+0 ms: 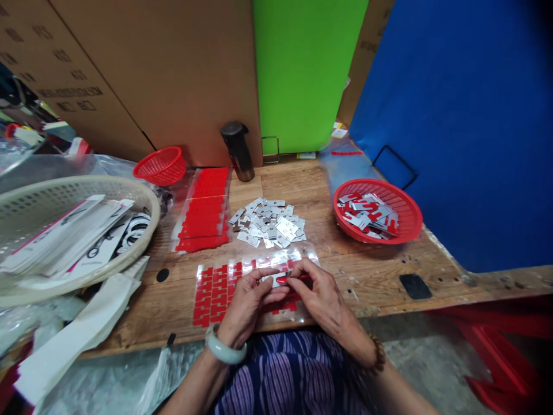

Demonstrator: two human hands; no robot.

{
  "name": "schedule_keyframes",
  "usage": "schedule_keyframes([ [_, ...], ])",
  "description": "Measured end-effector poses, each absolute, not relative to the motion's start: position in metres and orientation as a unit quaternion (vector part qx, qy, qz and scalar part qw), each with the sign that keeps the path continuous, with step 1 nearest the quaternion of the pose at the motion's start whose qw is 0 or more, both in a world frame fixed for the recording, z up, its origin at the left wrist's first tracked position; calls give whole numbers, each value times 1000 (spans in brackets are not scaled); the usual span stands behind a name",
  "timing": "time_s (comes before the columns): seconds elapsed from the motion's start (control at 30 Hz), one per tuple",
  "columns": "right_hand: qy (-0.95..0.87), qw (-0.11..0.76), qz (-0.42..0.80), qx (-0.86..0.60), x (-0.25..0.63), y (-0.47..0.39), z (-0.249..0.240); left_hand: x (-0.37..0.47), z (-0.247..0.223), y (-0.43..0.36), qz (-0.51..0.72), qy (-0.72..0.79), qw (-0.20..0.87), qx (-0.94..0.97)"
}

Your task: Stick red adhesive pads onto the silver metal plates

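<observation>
Our left hand [253,297] pinches a small silver-grey plate [269,280], long axis left to right; our right hand [317,294] pinches a red piece [281,279] at its right end, above the red-piece sheet [218,295], near the bench's [367,288] front edge.

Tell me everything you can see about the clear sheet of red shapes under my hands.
The clear sheet looks like thin, glossy plastic, with notched red shapes in columns. It lies flat on the wooden table, near the front edge. The left hand and right hand hide part of it; whether they touch it is unclear.
</observation>
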State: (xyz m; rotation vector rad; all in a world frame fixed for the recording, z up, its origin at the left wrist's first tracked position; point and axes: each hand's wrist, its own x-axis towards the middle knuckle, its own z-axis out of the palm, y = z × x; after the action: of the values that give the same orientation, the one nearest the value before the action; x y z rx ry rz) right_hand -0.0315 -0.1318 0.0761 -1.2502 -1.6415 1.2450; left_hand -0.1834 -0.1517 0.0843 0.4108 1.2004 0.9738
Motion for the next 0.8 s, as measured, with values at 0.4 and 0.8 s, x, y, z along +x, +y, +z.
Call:
schedule_keyframes([
  [0.4,-632,351,473,-503,-34,-132,75,-180,86,-150,441,540,695,177],
  [0.8,-642,343,446,-520,-33,-134,81,-180,83,-151,441,534,698,183],
])
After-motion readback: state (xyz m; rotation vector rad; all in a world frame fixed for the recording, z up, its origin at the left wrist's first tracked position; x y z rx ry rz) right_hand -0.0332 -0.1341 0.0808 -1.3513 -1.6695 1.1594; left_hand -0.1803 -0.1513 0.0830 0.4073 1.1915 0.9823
